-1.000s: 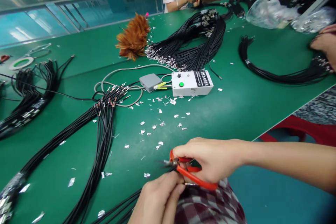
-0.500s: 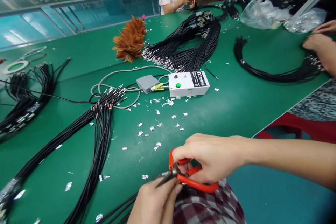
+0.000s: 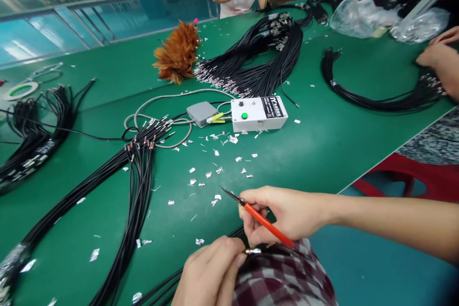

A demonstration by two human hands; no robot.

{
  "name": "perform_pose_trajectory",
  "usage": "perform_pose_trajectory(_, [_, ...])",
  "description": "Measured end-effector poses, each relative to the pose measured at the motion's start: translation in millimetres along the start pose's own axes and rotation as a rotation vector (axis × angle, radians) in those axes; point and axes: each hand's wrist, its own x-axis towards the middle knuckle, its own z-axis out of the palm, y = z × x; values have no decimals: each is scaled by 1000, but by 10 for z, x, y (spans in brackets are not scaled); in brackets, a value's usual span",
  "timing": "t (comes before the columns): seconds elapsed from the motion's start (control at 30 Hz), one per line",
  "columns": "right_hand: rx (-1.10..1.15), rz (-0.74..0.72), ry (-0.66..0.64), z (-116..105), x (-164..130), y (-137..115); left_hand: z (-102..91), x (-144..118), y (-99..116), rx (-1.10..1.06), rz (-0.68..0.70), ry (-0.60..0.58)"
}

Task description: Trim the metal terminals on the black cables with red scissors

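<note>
Head view: pliers (image 3: 263, 220) in right hand (image 3: 287, 213)

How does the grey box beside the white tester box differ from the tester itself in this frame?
The grey box is smaller and lower than the white tester box. The grey box has a plain sloped top, while the white tester box carries a green button, a black knob and a black label. The grey box lies left of the yellow clips, the white tester box right of them. Both sit flat on the green table, with leads running from each.
</note>
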Motion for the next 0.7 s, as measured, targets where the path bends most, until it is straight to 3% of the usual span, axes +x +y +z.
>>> perform_pose_trajectory(0.13, [-191, -69, -35, -62, -26, -88, -6, -11, -27, 77, 62, 82])
perform_pose_trajectory(0.27, [-455, -124, -2, -87, -36, -196, 13, 11, -23, 105, 55, 84])
perform_pose_trajectory(0.43, [-767, -182, -9, -5, -48, -288, 76, 2, -31, 156, 92, 143])
perform_pose_trajectory(0.53, [-928, -274, -54, 72, -62, -318, 117, -23, -63, 199, 99, 119])
perform_pose_trajectory(0.63, [-888, -266, -57, 97, -75, -290, 123, -23, -65, 152, 97, 112])
perform_pose_trajectory(0.7, [-679, -178, -16, 83, -74, -224, 106, -7, -46, 85, 84, 102])
